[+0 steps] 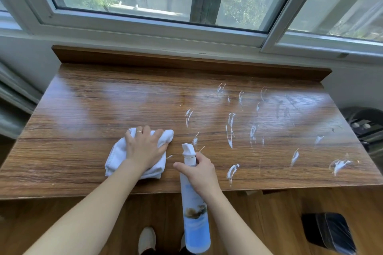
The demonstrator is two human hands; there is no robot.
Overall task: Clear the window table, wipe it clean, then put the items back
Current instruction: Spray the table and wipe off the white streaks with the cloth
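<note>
The cloth lies on the table near its front edge (left hand on top); the spray bottle stands at its three o'clock, foam streaks toward two o'clock.

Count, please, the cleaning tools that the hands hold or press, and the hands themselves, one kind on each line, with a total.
White cloth, under the left hand: 1
Spray bottle, held by the right hand: 1
Hands, left hand and right hand: 2
Total: 4
</note>
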